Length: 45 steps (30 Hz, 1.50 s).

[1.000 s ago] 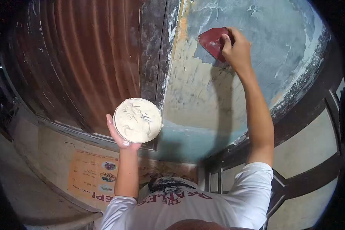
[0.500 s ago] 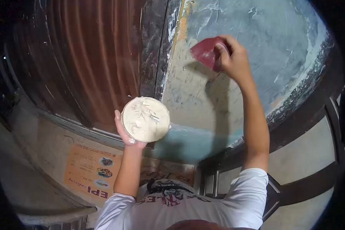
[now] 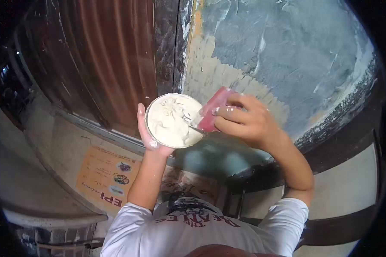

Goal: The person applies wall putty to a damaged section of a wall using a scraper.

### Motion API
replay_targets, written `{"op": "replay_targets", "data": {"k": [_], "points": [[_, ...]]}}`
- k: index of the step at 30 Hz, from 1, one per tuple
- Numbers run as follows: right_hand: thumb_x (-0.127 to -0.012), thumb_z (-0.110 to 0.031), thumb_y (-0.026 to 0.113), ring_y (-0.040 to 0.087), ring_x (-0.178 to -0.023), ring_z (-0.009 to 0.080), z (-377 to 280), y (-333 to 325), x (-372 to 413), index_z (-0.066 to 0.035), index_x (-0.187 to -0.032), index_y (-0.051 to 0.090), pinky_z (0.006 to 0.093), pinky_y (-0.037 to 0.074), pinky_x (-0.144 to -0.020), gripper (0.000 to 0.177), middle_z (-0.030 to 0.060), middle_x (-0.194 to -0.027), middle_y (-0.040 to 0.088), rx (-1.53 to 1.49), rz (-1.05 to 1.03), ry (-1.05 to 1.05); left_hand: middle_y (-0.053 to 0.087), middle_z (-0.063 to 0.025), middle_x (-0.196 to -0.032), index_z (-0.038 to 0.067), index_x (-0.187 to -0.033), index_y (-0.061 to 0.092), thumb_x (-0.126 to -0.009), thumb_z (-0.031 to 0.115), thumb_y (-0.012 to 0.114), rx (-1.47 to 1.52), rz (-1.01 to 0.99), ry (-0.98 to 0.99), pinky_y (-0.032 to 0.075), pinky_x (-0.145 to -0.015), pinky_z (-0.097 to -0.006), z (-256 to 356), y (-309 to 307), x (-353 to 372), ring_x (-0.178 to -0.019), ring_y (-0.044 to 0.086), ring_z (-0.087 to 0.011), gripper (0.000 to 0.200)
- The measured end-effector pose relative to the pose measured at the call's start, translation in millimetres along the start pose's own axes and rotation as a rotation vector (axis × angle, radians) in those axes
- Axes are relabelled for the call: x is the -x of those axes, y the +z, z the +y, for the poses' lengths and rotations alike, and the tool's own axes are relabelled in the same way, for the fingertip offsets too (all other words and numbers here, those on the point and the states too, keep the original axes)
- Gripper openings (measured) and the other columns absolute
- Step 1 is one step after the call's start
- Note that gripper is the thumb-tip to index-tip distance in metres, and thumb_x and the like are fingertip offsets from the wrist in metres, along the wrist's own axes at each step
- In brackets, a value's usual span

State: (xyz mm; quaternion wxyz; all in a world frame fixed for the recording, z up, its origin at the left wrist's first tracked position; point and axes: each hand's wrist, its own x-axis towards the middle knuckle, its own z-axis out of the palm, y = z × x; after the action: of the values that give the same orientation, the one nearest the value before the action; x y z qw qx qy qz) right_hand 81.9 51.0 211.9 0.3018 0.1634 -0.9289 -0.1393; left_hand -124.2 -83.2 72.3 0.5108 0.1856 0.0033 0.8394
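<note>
My left hand [image 3: 148, 135] grips a round tub of white filler paste [image 3: 169, 120] from below, its thumb up along the rim. The paste is stirred and ridged on top. In my right hand [image 3: 244, 120] is a red flat putty spreader [image 3: 216, 107], held between fingers and thumb. Its edge meets the paste at the tub's right side, with white smears on the blade and on my fingers. Beyond the tub is a grey-blue wall panel [image 3: 287, 47] with a beige layer of filler [image 3: 227, 70] spread on its lower left part.
Left of the panel stand a dark wooden post [image 3: 165, 47] and a brown ribbed surface [image 3: 111, 51]. An orange printed poster [image 3: 103, 173] lies at lower left. Dark framing with pale panels [image 3: 339, 180] runs along the right.
My right hand has come down and left from the wall panel, bringing the spreader to the tub. The tub has shifted slightly up and right in view.
</note>
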Motion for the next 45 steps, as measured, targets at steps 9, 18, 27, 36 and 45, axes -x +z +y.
{"op": "replay_targets", "data": {"k": [9,18,27,36,45], "points": [[-0.077,-0.016,0.075,0.063,-0.103,0.0286,6.0,-13.2,32.1,-0.017,-0.103,0.07,0.0388,0.055,-0.084,0.026,-0.0023,-0.109,0.07,-0.123,-0.073,-0.056,0.056,-0.0245,-0.143,-0.004,-0.142,0.052,-0.1,0.069,0.038,-0.004,-0.088,0.036,0.044,-0.111,-0.0543,-24.4,5.7,-0.1,-0.129,0.056,-0.041,0.086],[-0.079,-0.014,0.071,0.063,-0.101,0.0272,1.2,-7.6,56.4,-0.019,-0.106,0.07,0.0383,0.054,-0.084,0.028,-0.0037,-0.104,0.07,-0.165,0.021,-0.033,0.06,-0.0256,-0.138,-0.006,-0.139,0.054,-0.099,0.07,0.038,-0.039,0.034,0.076,0.046,-0.108,-0.054,-57.7,9.0,9.1,-0.124,0.06,-0.0417,0.087],[-0.076,-0.014,0.07,0.063,-0.095,0.0264,12.3,-9.0,76.5,-0.018,-0.105,0.071,0.037,0.055,-0.081,0.029,-0.0047,-0.103,0.07,-0.138,0.14,0.031,0.065,-0.0211,-0.133,-0.002,-0.136,0.058,-0.097,0.071,0.04,-0.039,0.14,0.105,0.049,-0.104,-0.0518,-83.8,27.1,15.4,-0.118,0.064,-0.0386,0.084],[-0.077,-0.015,0.069,0.061,-0.099,0.0255,12.8,-1.5,67.1,-0.021,-0.106,0.07,0.037,0.052,-0.081,0.029,-0.0056,-0.104,0.068,-0.099,0.082,-0.045,0.061,-0.0242,-0.137,-0.004,-0.138,0.056,-0.098,0.069,0.041,-0.053,0.048,0.101,0.049,-0.106,-0.0527,-73.6,18.1,2.6,-0.122,0.062,-0.0395,0.085],[-0.077,-0.017,0.069,0.061,-0.099,0.0243,19.6,22.6,41.8,-0.02,-0.106,0.07,0.0372,0.051,-0.079,0.029,-0.0057,-0.104,0.069,-0.083,0.151,0.003,0.064,-0.023,-0.133,-0.002,-0.136,0.058,-0.097,0.071,0.041,-0.057,0.032,0.04,0.049,-0.106,-0.0516,-51.1,14.3,-20.5,-0.119,0.064,-0.0386,0.085]]}}
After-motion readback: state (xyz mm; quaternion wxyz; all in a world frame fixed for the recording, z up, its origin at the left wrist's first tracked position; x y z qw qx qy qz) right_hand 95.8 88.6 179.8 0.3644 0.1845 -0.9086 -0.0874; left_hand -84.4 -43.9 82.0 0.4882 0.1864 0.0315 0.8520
